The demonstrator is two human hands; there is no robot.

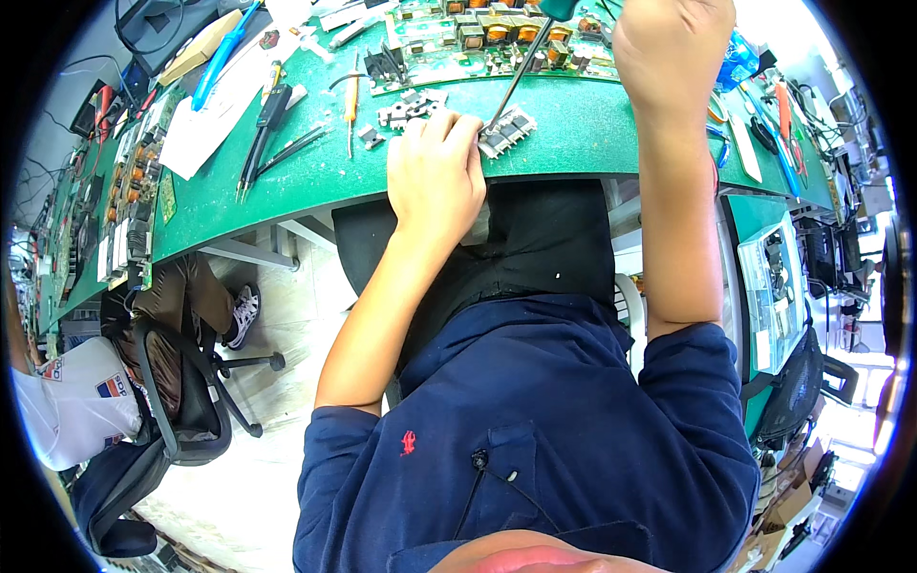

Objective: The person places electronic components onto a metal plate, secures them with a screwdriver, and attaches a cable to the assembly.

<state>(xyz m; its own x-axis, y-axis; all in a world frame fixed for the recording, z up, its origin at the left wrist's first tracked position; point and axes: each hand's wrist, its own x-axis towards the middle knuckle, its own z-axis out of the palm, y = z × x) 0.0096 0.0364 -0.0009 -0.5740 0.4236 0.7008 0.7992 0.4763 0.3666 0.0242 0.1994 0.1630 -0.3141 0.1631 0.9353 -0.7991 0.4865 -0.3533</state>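
My left hand [435, 177] rests at the near edge of the green bench, fingers curled down against the left end of a small grey module with metal pins [508, 132]. A screwdriver [521, 76] with a long metal shaft and dark green handle leans down to that module, its tip beside my left fingers. My right hand [673, 48] is raised at the top edge, closed beside the handle; its fingertips and the handle's upper end are out of sight. Left of my left hand lie grey and black parts [413, 107] and a small dark block [371, 138].
Behind the module stands a large green circuit board [497, 48] with orange coils. Leftward lie an orange-handled screwdriver [351, 100], black tweezers [291, 151], a soldering iron [263, 134] and white paper [215, 129]. Tools and a clear plastic box [772, 296] are at right. A person in a chair [181, 392] sits left.
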